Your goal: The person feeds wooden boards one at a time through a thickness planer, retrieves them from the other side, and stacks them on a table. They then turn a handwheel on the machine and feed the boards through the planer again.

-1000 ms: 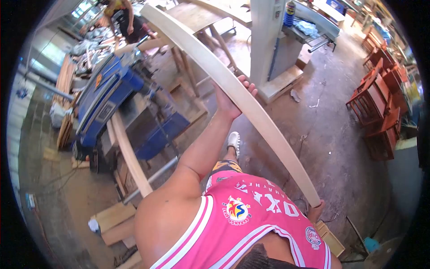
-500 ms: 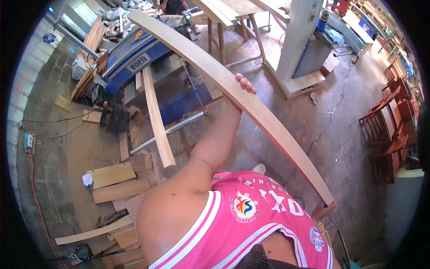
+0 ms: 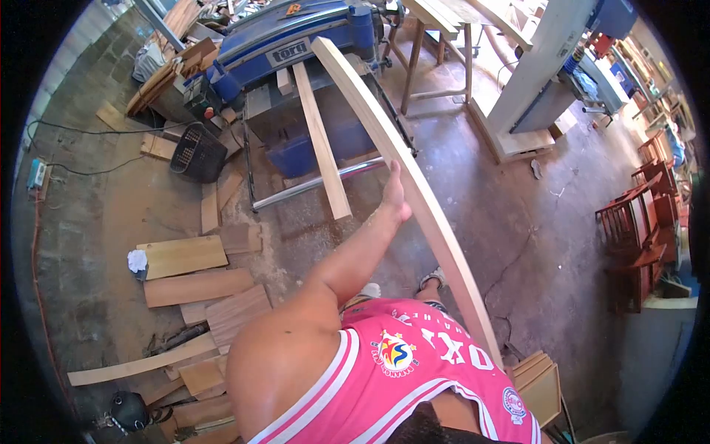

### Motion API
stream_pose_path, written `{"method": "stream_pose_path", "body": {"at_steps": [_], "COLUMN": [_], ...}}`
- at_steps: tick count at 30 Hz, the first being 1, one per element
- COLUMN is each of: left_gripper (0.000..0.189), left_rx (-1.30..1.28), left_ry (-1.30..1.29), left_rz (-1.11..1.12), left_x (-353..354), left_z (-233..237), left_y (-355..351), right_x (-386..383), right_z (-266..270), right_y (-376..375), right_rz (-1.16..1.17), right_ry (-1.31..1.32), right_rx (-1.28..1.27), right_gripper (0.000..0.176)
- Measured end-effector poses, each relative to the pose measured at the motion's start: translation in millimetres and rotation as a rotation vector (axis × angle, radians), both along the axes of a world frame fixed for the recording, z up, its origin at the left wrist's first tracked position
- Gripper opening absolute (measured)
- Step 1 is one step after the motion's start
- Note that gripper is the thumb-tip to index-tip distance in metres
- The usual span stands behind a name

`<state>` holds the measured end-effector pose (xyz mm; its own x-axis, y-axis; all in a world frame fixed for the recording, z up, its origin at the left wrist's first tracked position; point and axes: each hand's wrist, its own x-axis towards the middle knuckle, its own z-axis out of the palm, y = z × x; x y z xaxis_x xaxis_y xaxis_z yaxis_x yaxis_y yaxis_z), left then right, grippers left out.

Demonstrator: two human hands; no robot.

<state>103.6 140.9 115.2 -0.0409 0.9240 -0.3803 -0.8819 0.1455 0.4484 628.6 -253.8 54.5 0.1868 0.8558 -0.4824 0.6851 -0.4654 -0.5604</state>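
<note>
A long, slightly curved wooden board (image 3: pixel 418 189) stretches from near the blue machine down to my right side. Against its left edge, around mid-length, my left hand (image 3: pixel 397 194) supports it with the thumb pointing up; the other fingers are hidden behind or under the board. My right hand is out of sight, and the board's near end disappears beside the pink shirt (image 3: pixel 436 348). The far end of the board overlaps the front of the blue machine (image 3: pixel 296 37). A narrow wooden strip (image 3: pixel 322 140) sticks out from that machine toward me.
Flat wood pieces (image 3: pixel 200 288) lie on the floor at left, near a black crate (image 3: pixel 198 153). Trestle legs (image 3: pixel 436 66) and a pale post (image 3: pixel 543 74) stand beyond the board. Reddish chairs (image 3: pixel 636 222) are at right, and framed panels (image 3: pixel 536 385) at lower right.
The board's far end has swung right and down, and the board now shows a narrower face. My left hand's fingers no longer show over its edge. My right hand has left view.
</note>
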Motion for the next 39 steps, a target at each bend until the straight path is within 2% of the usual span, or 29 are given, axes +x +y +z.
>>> {"method": "stream_pose_path", "body": {"at_steps": [1,2,3,5,9,12,14,15,17,18,20,21,22,24,25,26,28,29,30,31,32,34,35,36,38,39], "left_gripper": [0.077,0.071,0.071,0.058,0.051,0.051,0.067,0.067,0.087,0.087,0.099,0.090,0.090,0.078,0.067,0.067,0.068,0.067,0.063,0.062,0.061,0.058,0.058,0.057,0.055,0.054], "left_rx": [-0.082,-0.160,-0.162,-0.203,-0.219,-0.349,-0.264,-0.274,-0.338,-0.334,0.084,0.184,0.188,0.424,0.355,0.367,0.314,0.262,0.240,0.261,0.281,0.318,0.367,0.345,0.336,0.327], "left_ry": [0.055,0.116,0.113,0.219,0.332,0.455,0.528,0.532,0.959,0.964,1.945,1.902,1.899,2.224,2.246,2.244,2.394,2.485,2.397,2.415,2.427,2.433,2.435,2.443,2.451,2.441], "left_rz": [-0.007,-0.014,-0.022,-0.006,-0.031,-0.080,-0.105,-0.102,-0.147,-0.139,0.015,-0.053,-0.057,-0.234,-0.374,-0.364,-0.655,-0.805,-0.788,-0.704,-0.622,-0.546,-0.543,-0.552,-0.570,-0.567], "left_x": [-4,-10,-17,-30,-38,-34,-43,-48,-60,-64,-71,-73,-74,-77,-75,-73,-68,-64,-63,-65,-66,-70,-72,-73,-76,-78], "left_z": [-18,-38,-64,-108,-101,-95,-92,-86,-66,-61,-49,-25,-14,-1,-10,-24,-47,-29,-21,-23,-27,-36,-36,-37,-39,-40], "left_y": [-5,-3,-4,-6,-24,-45,-50,-57,-63,-69,-80,-80,-75,-54,-39,-29,-15,-14,-14,-12,-11,-7,-5,-2,1,2], "right_x": [21,0,-16,-42,-81,-124,-153,-168,-202,-214,-238,-258,-272,-293,-296,-299,-306,-308,-309,-309,-311,-321,-313,-313,-314,-315], "right_z": [-32,-4,12,31,46,48,32,27,20,16,9,27,27,26,31,31,30,25,19,15,23,41,15,16,20,22], "right_y": [-30,-31,-30,-26,4,35,46,48,63,70,83,98,107,119,123,128,129,130,130,130,133,144,140,144,155,162], "right_rz": [0.077,0.107,0.040,-0.042,0.001,0.104,0.127,0.132,0.145,0.151,0.194,0.143,0.139,0.119,0.140,0.135,0.099,0.069,0.110,0.142,0.092,0.180,0.276,0.250,0.293,0.279], "right_ry": [-0.037,-0.057,0.020,0.100,0.143,0.123,0.165,0.170,0.158,0.163,0.163,0.173,0.171,0.198,0.157,0.152,0.129,0.126,0.101,0.076,0.073,0.124,0.123,0.123,0.303,0.309], "right_rx": [-0.018,-0.041,-0.075,-0.112,-0.203,-0.270,-0.199,-0.209,-0.203,-0.196,-0.180,-0.295,-0.296,-0.304,-0.290,-0.279,-0.323,-0.310,-0.314,-0.317,-0.302,-0.353,-0.259,-0.243,-0.396,-0.392], "right_gripper": [0.043,0.040,0.037,0.036,0.039,0.046,0.051,0.051,0.054,0.054,0.057,0.060,0.060,0.063,0.065,0.065,0.067,0.067,0.069,0.071,0.071,0.073,0.074,0.074,0.076,0.076]}}
